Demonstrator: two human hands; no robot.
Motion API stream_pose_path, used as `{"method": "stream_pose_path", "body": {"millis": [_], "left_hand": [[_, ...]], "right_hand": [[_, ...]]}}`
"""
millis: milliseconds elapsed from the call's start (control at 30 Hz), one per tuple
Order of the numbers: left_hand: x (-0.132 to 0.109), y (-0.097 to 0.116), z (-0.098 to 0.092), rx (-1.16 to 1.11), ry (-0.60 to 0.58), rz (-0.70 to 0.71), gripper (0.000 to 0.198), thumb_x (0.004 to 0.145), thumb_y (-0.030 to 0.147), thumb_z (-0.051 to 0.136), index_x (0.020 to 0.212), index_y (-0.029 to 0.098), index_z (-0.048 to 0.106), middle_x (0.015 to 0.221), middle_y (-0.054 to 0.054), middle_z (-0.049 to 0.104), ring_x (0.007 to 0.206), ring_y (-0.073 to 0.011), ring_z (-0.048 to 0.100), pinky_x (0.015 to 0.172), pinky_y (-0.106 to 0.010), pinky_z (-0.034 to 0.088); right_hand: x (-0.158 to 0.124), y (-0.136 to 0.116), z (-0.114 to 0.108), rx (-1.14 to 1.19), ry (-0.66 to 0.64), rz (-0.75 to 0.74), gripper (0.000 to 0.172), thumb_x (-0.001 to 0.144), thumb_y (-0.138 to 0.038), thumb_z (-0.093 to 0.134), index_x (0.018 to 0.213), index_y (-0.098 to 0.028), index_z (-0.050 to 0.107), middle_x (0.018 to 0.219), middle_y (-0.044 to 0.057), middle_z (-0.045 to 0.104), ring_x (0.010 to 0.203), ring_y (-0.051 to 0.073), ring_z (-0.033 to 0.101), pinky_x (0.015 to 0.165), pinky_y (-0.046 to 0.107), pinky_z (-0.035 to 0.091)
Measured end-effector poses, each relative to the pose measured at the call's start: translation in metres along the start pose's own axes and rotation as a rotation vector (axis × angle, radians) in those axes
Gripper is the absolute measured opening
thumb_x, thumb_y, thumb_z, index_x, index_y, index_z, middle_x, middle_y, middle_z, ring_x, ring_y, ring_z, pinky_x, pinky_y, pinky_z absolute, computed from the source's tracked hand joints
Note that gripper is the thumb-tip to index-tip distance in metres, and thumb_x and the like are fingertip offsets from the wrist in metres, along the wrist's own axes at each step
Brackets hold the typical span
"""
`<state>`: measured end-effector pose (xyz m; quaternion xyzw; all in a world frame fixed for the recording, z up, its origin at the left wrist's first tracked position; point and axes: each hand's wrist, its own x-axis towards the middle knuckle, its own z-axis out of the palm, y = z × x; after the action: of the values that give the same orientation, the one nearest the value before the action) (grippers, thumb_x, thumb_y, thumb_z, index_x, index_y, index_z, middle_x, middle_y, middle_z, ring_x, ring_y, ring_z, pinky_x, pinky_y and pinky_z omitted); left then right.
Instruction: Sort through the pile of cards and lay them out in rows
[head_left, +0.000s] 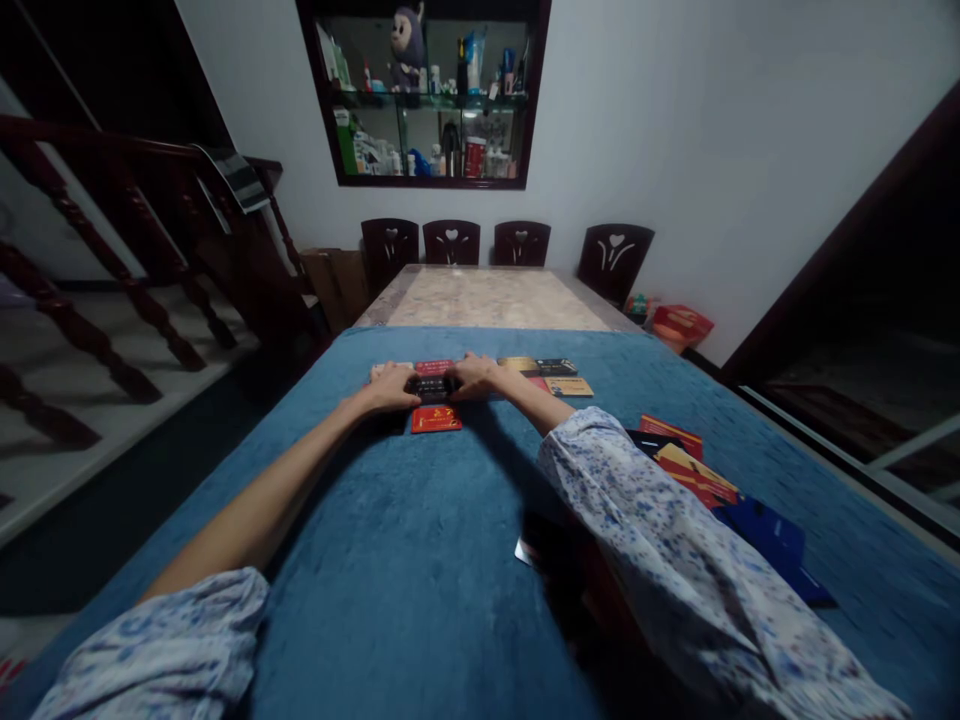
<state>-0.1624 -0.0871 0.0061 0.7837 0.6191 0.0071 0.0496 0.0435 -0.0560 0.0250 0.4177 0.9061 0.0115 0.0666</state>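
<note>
On the blue cloth, a black card (433,389) lies between my two hands. My left hand (391,388) touches its left edge with the fingertips, and my right hand (474,375) is at its right edge. A dark red card (434,367) sits just beyond it, and a bright red card (436,419) lies on the near side. Part of a pale card (390,368) shows behind my left hand. Right of my right hand are a gold card (517,364), a black card (556,367) and a yellow card (570,386). My hands hide parts of the cards.
Red, black and blue cards or booklets (763,530) spread along the right side, partly under my right sleeve. A white-edged item (523,551) lies near that sleeve. Past the blue cloth (390,600) are a bare tabletop (495,295) and several dark chairs (615,255).
</note>
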Motion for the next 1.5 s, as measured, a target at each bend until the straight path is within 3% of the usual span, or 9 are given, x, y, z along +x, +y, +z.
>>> {"method": "stream_pose_path", "body": {"millis": [633,867,1067,1500], "left_hand": [[0.005,-0.006,0.000,-0.032,-0.017,0.040,0.061,0.072,0.040,0.059,0.131,0.025,0.065,0.115,-0.010,0.070,0.126,-0.0383,0.046,0.101,-0.052,0.040],[0.003,-0.003,-0.002,-0.015,-0.025,0.026,0.063,0.070,0.037,0.059,0.132,0.025,0.065,0.124,-0.011,0.068,0.126,-0.0375,0.045,0.101,-0.051,0.041],[0.000,0.000,-0.005,-0.010,-0.024,0.022,0.062,0.071,0.036,0.058,0.131,0.025,0.065,0.123,-0.009,0.069,0.126,-0.0367,0.046,0.101,-0.049,0.042],[0.002,-0.002,-0.010,0.003,-0.053,0.064,0.058,0.073,0.036,0.060,0.130,0.026,0.065,0.123,-0.009,0.068,0.123,-0.0349,0.048,0.103,-0.049,0.040]], "right_hand": [[0.001,-0.002,-0.004,-0.012,-0.033,0.014,0.042,0.081,-0.035,0.067,0.121,-0.020,0.071,0.130,0.015,0.069,0.131,0.035,0.053,0.097,0.042,0.052],[0.000,0.002,0.001,0.020,0.000,0.013,0.047,0.079,-0.042,0.071,0.123,-0.026,0.069,0.127,0.011,0.072,0.128,0.035,0.056,0.096,0.042,0.051],[0.000,0.001,-0.001,0.034,0.011,0.000,0.043,0.080,-0.037,0.072,0.119,-0.019,0.072,0.123,0.015,0.072,0.128,0.036,0.054,0.098,0.042,0.050],[0.002,-0.004,-0.007,0.025,-0.052,0.046,0.042,0.076,-0.037,0.073,0.116,-0.024,0.073,0.124,0.013,0.072,0.130,0.035,0.053,0.097,0.043,0.052]]}}
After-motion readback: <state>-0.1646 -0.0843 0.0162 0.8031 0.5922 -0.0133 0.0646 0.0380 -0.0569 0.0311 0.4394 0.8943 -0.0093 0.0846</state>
